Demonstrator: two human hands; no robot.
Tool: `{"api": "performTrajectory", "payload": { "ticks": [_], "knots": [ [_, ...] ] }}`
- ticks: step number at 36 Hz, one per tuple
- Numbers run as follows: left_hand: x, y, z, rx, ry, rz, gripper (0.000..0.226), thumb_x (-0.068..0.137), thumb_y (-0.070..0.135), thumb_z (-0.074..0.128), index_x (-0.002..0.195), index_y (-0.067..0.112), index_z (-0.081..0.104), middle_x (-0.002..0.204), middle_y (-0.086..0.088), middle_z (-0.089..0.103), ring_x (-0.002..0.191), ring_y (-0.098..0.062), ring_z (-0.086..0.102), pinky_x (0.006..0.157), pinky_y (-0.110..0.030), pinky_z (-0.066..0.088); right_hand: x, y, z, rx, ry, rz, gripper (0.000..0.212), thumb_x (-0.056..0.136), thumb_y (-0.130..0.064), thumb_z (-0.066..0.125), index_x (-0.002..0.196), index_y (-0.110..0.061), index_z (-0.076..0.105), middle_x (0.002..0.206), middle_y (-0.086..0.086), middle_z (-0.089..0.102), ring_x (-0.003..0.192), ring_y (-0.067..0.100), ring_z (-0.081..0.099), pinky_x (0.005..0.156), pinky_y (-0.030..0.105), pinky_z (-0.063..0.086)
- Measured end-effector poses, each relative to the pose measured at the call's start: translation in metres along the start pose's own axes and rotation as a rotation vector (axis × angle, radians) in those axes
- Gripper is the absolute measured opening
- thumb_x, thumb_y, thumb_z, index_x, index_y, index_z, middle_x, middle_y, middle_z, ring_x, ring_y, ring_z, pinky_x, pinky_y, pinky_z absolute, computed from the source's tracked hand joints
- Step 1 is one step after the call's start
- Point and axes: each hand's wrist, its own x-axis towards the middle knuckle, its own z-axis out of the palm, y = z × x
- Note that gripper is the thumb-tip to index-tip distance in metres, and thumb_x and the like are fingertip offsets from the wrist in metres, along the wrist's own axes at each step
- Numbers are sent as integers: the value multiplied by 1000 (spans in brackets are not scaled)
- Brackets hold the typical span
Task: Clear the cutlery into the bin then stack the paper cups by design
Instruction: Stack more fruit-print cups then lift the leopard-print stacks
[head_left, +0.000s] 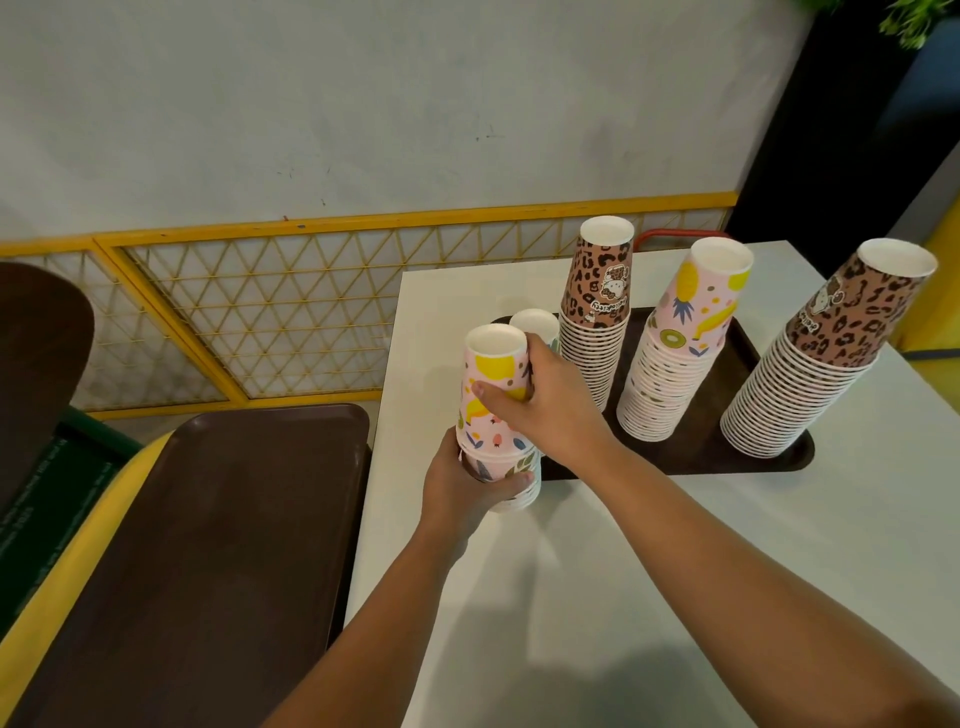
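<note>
Head view: both forearms are reaching in from the near edge toward the left part of the white table.

Left hand is coming up from below, fingers curling round the lower rims of a short stack of fruit-print cups, fingertips showing on its right side. Right hand is gripping the same stack higher up, thumb lying across the near face, remaining fingers wrapping behind; I cannot tell whether they are also touching the cup behind, which is mostly hidden.

The stack is standing upside down, bases up, long axis close to vertical with a slight lean left. It is sitting at the table's left edge, just beside the near-left corner of the dark tray.

On that tray, tall inverted stacks are standing well apart: a leopard-print stack at the far left, a fruit-print stack in the middle, another leopard-print stack at the right, leaning right.

Left of the table, an empty brown tray is lying on a yellow surface. A yellow lattice panel is running along the far wall.
</note>
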Motion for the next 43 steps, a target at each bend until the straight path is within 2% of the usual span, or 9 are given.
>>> {"api": "performTrajectory", "payload": {
  "ticks": [3,10,15,19,30,34,37,40,43],
  "knots": [
    [-1,-1,0,15,-7,2,68,52,9,91,103,35,54,102,18,65,95,0,61,71,-16,51,3,-6,-4,12,24,0,49,78,-34,70,117,-13,51,112,4,64,98,14,61,82,29,52],
    [1,-4,-3,41,17,-17,68,52,11,92,107,26,55,102,10,66,95,-7,61,71,-20,50,14,-25,-25,178,171,1,40,82,-26,69,115,-10,54,97,-8,62,84,-1,60,69,4,47],
    [1,-7,-5,70,44,-12,65,59,9,89,111,23,52,103,9,63,98,-11,59,75,-23,52,31,-39,-46,239,378,-42,34,84,-27,67,112,-17,52,96,-15,61,85,-13,59,71,6,46],
    [0,-6,-7,73,54,-20,69,61,10,87,118,21,51,109,5,61,103,-15,57,75,-20,51,43,-32,-54,144,469,-72,50,83,-35,66,123,-11,49,113,-1,63,103,9,60,85,22,51],
    [2,1,-9,46,73,4,67,60,8,88,116,20,53,106,5,63,100,-16,59,75,-20,51,37,17,-26,4,199,72,73,79,-31,72,138,-12,33,130,4,54,117,15,52,85,12,38],
    [3,3,-8,49,70,8,66,60,8,87,115,21,53,107,4,63,101,-17,58,81,-29,53,21,6,-22,-8,279,-17,83,78,-35,71,143,-14,24,145,4,34,125,2,31,85,-10,20],
    [3,5,-7,27,71,2,64,60,7,87,113,21,54,103,6,65,96,-14,61,73,-22,52,2,-2,-15,12,304,-170,70,79,-33,71,135,-10,35,134,4,42,117,-1,39,88,-4,31],
    [2,6,-5,17,65,4,61,61,7,87,112,19,57,101,6,67,93,-11,63,67,-16,49,-13,-2,-5,13,129,-176,66,78,-31,72,132,-10,40,124,-3,45,110,-5,42,85,-1,35],
    [1,8,-3,33,59,30,62,61,9,87,113,21,56,103,5,67,95,-11,62,74,-22,51,-16,1,4,31,-29,-96,71,76,-37,73,133,-15,38,125,-4,47,111,4,45,90,13,39]
  ]
}}
